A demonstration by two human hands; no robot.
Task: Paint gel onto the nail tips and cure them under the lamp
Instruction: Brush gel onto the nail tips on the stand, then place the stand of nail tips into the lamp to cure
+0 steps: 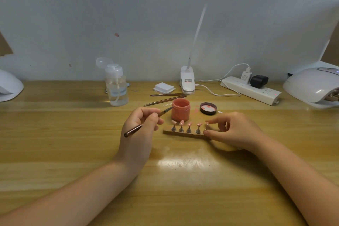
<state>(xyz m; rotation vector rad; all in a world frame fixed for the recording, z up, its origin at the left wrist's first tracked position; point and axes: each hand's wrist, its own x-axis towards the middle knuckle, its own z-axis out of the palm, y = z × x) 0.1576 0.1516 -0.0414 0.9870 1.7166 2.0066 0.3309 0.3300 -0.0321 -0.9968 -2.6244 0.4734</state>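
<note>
A brush was held in the left hand, its fingers curled round the handle, and its bristle end was pointed at the rim of the open gel jar, which stood near the middle of the tabletop with its lid laid just beside it. Just in front of the jar, five nail tips were stood on small stands in a wooden holder. The four on the left appeared already coated in pink; whether the fifth had been painted could not be told. That rightmost tip was touched or lightly pinched by the right hand, the fingers part curled about it and the holder's end.

Painting was judged nearly finished. Curing was judged still to be done, since the holder had not been taken to the curing lamp, which was seen at the right edge of the tabletop.
</note>
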